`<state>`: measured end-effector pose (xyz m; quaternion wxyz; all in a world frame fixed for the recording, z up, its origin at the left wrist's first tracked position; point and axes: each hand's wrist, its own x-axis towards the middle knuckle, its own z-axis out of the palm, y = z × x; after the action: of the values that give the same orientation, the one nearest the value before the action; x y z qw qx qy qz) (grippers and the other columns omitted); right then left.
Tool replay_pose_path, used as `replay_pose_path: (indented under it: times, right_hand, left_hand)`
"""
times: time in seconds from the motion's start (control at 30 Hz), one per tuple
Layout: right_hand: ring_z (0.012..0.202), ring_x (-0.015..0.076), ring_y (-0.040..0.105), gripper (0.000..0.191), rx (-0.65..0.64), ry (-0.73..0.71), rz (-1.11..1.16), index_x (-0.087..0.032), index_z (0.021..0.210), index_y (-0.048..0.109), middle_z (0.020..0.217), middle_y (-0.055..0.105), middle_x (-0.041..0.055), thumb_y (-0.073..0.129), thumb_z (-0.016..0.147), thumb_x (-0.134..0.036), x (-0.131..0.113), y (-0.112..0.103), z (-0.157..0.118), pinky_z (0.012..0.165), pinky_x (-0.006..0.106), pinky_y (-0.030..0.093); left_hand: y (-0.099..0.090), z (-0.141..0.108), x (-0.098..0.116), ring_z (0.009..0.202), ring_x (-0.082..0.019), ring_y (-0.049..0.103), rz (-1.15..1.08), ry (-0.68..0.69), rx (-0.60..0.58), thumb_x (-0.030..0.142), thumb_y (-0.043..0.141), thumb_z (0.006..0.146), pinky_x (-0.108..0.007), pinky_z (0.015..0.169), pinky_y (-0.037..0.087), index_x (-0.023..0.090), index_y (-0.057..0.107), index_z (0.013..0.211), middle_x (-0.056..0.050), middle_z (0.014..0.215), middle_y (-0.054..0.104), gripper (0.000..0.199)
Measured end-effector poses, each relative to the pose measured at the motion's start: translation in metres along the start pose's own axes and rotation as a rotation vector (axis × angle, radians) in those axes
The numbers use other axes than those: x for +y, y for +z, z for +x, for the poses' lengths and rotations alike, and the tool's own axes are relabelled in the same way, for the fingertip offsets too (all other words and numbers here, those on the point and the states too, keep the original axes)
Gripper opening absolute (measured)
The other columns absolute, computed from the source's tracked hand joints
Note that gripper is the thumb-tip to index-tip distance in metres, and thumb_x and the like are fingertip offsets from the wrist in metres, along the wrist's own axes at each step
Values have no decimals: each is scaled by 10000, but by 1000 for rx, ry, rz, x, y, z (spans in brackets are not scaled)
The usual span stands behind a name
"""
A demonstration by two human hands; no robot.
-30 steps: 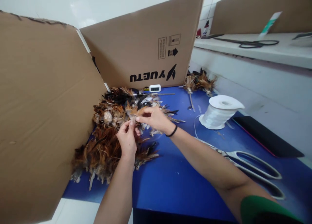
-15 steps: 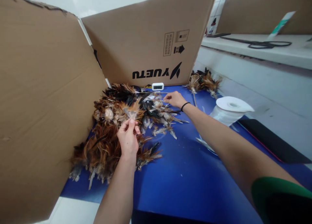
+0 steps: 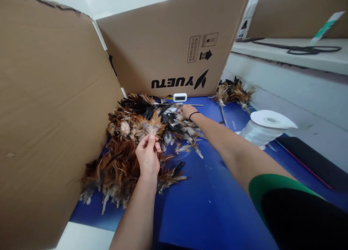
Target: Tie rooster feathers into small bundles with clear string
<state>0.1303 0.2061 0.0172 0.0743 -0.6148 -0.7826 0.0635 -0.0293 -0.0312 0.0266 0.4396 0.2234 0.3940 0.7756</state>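
Observation:
My left hand (image 3: 148, 152) is closed in a pinch, thumb against fingers, on the base of a small fan of orange-brown and grey feathers (image 3: 154, 125). Farther back, my right hand (image 3: 187, 111), with a black band at the wrist, reaches down into a heap of black and white feathers (image 3: 178, 123). Its fingertips are partly hidden there, so their grip is unclear. A thin stick (image 3: 195, 105) lies just behind that hand. Below and left of my left hand spreads a large pile of reddish-brown feathers (image 3: 116, 170).
Cardboard panels (image 3: 168, 43) stand behind and at the left of the blue table (image 3: 195, 206). A small white digital display (image 3: 179, 97) sits at the back. To the right are a ribbon spool (image 3: 261, 128), a feather bundle on sticks (image 3: 233, 92) and a black mat (image 3: 312, 163). Scissors (image 3: 307, 49) rest on a ledge.
My right hand has moved slightly left and down into the black and white feathers. My left hand keeps its pinch on the feathers. The whole view has shifted a little.

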Motion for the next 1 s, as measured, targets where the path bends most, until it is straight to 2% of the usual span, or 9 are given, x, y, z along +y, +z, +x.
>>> replay_pose_path:
  times: [0.13, 0.5, 0.67, 0.77, 0.83, 1.0]
  right_hand:
    - [1002, 233, 636, 259, 22, 28, -1, -100, 982, 709, 1053, 696, 178, 499, 855, -184, 6, -7, -2, 886, 284, 451]
    - [919, 133, 647, 268, 139, -6, 52, -118, 1050, 681, 1023, 715, 68, 516, 871, -229, 42, -56, -30, 791, 172, 455]
    - [925, 173, 647, 213, 91, 29, -30, -143, 972, 709, 975, 722, 68, 570, 825, -210, 68, -69, -40, 812, 219, 463]
    - [1020, 241, 623, 257, 68, 85, -107, -141, 998, 706, 1062, 696, 121, 599, 764, -130, 79, -69, -43, 881, 300, 451]
    - [1062, 254, 607, 318, 64, 115, -137, -160, 1060, 688, 1130, 669, 135, 583, 763, -113, 80, -64, -43, 903, 329, 444]
    - [1006, 227, 629, 290, -27, 86, -130, -192, 999, 716, 1079, 692, 112, 599, 744, -118, 63, -39, -35, 866, 297, 465]
  left_hand:
    - [0, -1, -1, 413, -18, 454, 2, 7, -11, 312, 805, 606, -155, 400, 345, 117, 637, 746, 11, 648, 601, 293]
    - [1, 0, 0, 408, -20, 456, 15, 0, -3, 326, 817, 579, -157, 390, 341, 115, 631, 739, 15, 635, 608, 323]
    - [2, 0, -1, 414, -20, 463, 23, -4, 0, 318, 820, 572, -149, 393, 343, 114, 634, 746, 14, 632, 609, 327]
    - [2, 0, -1, 413, -21, 460, 26, -1, -1, 320, 826, 559, -150, 392, 344, 117, 634, 746, 13, 629, 611, 337]
    - [2, 0, -2, 415, -20, 458, 31, 1, -11, 314, 825, 562, -150, 394, 347, 116, 635, 740, 13, 630, 610, 327]
    - [1, 0, -3, 418, -19, 457, 43, 4, -25, 302, 818, 577, -152, 397, 348, 111, 641, 749, 11, 638, 610, 312]
